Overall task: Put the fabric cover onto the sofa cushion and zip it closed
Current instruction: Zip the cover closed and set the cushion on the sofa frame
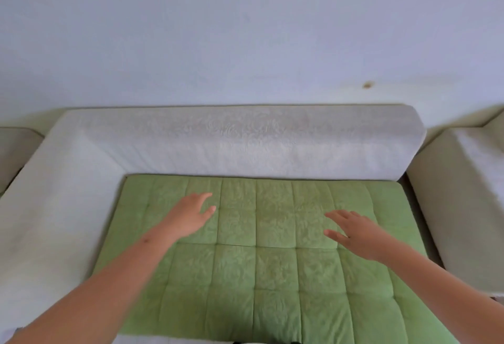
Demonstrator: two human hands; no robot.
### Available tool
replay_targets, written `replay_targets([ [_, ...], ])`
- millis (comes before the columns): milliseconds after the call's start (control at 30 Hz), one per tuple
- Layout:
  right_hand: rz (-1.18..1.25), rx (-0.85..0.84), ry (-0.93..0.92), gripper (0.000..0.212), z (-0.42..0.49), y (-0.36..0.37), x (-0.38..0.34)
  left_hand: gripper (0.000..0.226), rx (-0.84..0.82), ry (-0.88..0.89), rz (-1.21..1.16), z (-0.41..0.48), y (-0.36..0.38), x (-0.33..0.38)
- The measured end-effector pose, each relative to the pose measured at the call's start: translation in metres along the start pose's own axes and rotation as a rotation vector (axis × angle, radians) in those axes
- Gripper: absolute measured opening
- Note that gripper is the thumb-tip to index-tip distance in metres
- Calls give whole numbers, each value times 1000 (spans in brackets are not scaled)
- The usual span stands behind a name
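Note:
A green quilted seat cushion (275, 270) in its patterned fabric cover lies flat in the sofa's seat, filling the middle and lower frame. My left hand (188, 215) hovers over its far left part, fingers spread, holding nothing. Over the cushion's right part is my right hand (354, 231), also spread and empty. Both forearms reach in from the bottom corners. No zipper shows in this view.
The sofa's pale grey backrest (245, 141) runs behind the cushion and its left armrest (57, 215) borders the cushion's left side. A second beige sofa piece (463, 193) stands to the right, another (16, 150) at far left. A plain wall rises behind.

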State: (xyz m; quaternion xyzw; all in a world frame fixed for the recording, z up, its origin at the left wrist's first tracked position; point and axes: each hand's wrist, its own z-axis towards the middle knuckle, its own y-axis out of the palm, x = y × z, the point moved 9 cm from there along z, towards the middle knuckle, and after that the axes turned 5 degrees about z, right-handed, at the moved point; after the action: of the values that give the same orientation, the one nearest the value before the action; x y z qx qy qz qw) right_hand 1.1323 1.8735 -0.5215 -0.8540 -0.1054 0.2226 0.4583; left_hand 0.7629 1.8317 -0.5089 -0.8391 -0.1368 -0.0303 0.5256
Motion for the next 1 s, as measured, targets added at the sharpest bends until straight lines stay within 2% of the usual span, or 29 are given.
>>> replay_targets([
  [200,1,-2,-98,100,63,13,-59,59,200,-53,33,-27,6,-28],
  [400,-4,-7,-236,91,111,21,-162,57,274,-202,4,-68,6,-112],
  [667,-83,-1,-313,73,152,52,-334,58,268,-363,-47,-114,9,-295],
  [867,-137,15,-254,94,206,81,-471,59,193,-444,-94,-132,3,-463],
  [1000,-136,-5,-210,97,244,89,-541,61,113,-491,-114,-128,0,-539],
])
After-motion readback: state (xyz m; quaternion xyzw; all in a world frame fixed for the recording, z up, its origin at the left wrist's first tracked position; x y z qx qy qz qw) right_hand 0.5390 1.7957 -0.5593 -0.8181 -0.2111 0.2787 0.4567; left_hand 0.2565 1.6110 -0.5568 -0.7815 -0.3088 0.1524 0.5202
